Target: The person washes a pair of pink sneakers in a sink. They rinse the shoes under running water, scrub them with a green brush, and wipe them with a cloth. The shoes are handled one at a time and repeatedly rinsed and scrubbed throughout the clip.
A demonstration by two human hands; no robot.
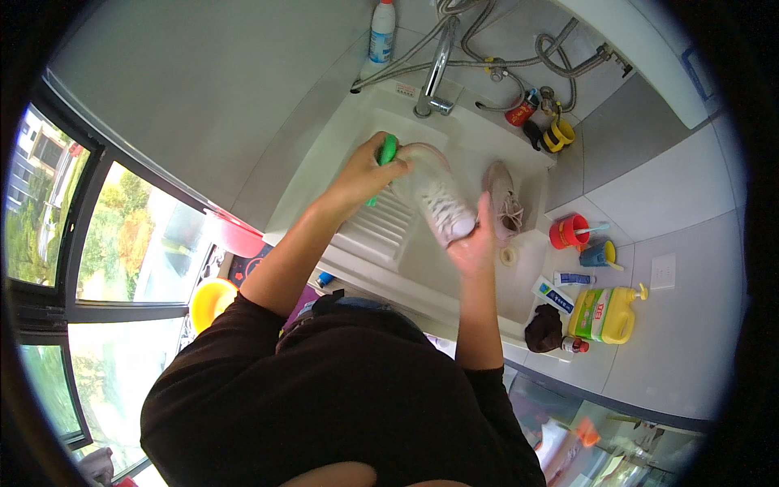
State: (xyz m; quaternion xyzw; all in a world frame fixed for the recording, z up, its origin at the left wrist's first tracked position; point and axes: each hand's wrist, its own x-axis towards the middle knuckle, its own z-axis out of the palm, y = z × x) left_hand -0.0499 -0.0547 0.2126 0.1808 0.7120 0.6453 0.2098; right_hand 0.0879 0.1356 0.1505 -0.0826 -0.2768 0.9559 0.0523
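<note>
A pale sneaker with white laces [435,195] is held tilted above the white laundry sink [426,268], slightly blurred. My right hand [476,243] grips it at its near end, thumb along the side. In my left hand [368,167] is a green brush [387,150], held close against the shoe's far end; its bristles are mostly hidden. Just right of the held shoe, a second pinkish sneaker [504,198] rests in the basin, its laces loose. Under my left forearm side lies the sink's ribbed washboard [380,228].
A chrome faucet [433,79] rises at the sink's back, beside a white bottle [381,36]. Along the right ledge stand a red cup [569,231], a blue cup [596,254], toothpaste [554,295], a dark cloth [543,329] and a yellow pump jug [605,315]. A drain [508,255] shows in the basin.
</note>
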